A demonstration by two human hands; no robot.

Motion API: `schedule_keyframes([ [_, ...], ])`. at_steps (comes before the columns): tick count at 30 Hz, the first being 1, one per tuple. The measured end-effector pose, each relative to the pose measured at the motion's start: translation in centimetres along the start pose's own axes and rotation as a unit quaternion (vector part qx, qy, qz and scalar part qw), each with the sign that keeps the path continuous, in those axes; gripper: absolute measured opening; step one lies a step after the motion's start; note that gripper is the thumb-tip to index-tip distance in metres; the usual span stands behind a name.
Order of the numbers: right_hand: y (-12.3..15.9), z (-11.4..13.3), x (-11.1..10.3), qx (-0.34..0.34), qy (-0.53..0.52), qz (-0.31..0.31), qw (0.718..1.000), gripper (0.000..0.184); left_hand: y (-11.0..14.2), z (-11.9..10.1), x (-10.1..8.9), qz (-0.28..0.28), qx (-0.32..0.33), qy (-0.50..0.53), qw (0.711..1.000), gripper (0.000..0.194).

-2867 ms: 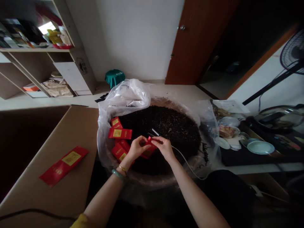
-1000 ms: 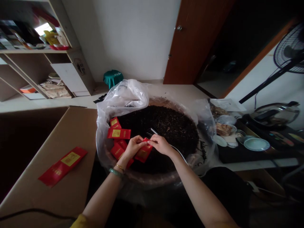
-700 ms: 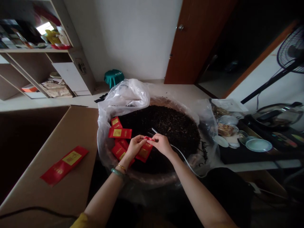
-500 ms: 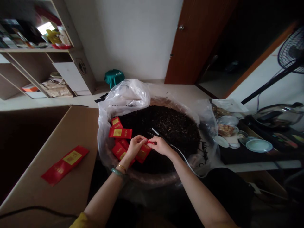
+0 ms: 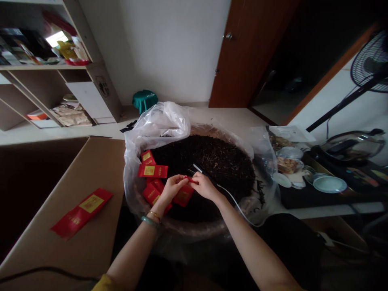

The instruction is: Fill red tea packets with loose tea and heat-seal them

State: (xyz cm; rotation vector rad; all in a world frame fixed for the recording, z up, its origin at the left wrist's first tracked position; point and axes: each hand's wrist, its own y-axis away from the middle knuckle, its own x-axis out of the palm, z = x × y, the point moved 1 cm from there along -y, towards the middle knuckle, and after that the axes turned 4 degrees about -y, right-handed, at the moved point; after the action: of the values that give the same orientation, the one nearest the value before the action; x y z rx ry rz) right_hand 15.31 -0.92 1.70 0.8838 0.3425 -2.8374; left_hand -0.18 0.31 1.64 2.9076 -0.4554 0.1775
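Note:
Both hands pinch the top edge of a small red packet (image 5: 183,196) over a wide, plastic-lined basket (image 5: 200,229) of dark loose leaves (image 5: 226,161) that look like tea. My left hand (image 5: 172,190) grips the packet's left corner, fingers closed. Thumb and fingers of my right hand (image 5: 206,186) close on the right corner, where the edge looks folded over. Several more red packets with yellow labels, one a flat red packet (image 5: 153,171), lie in the basket left of my hands. Just behind my right hand, a slim dark device with a white strip (image 5: 198,167) lies on the leaves.
On the left, a cardboard box (image 5: 100,173) carries a single red packet (image 5: 81,212) on its flap. A white cable (image 5: 239,208) runs over the basket's right side. Dishes, including a pale plate (image 5: 330,184), stand on the right-hand table. A fan (image 5: 371,64) stands at far right.
The packet's front has come into view below my hands since the earliest frame, and its top edge has become folded over between my fingers. The view has shifted slightly.

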Motion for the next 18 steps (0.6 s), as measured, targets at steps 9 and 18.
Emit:
schedule_keyframes([
  [9, 0.2, -0.3, 0.0, 0.004, -0.005, 0.012, 1.000, 0.021, 0.0, 0.4, -0.1, -0.016, 0.002, -0.010, 1.000, 0.043],
  [18, 0.8, -0.3, 1.3, 0.056, -0.168, -0.168, 0.970, 0.023, -0.1, 0.4, -0.4, -0.044, 0.038, 0.012, 0.998, 0.036],
])
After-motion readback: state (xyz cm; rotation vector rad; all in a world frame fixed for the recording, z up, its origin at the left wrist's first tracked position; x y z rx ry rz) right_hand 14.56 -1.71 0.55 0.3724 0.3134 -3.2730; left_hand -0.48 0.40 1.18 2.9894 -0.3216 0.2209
